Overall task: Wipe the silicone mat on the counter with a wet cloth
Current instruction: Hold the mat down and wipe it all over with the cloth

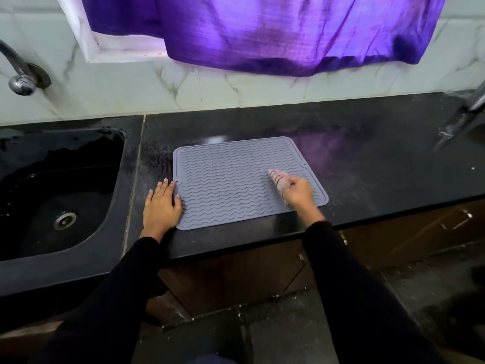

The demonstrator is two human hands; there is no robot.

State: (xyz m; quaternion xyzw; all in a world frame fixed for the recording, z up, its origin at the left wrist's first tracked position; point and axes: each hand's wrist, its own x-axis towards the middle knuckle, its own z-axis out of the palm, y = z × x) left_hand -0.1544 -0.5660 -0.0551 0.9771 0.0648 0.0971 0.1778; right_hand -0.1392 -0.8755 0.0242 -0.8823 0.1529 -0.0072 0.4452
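Observation:
A grey silicone mat (231, 179) with wavy ridges lies flat on the black counter (367, 164). My left hand (161, 203) rests flat, fingers spread, on the mat's left edge and the counter beside it. My right hand (298, 191) is on the mat's right part, closed around a pale pink striped cloth (277, 176). The cloth sticks out beyond my fingers and touches the ridges; it looks blurred.
A black sink (60, 195) with a metal drain is set into the counter at the left, with a chrome tap (18, 74) on the tiled wall above. A purple curtain (262, 32) hangs behind. A metal object (469, 111) juts in at the far right.

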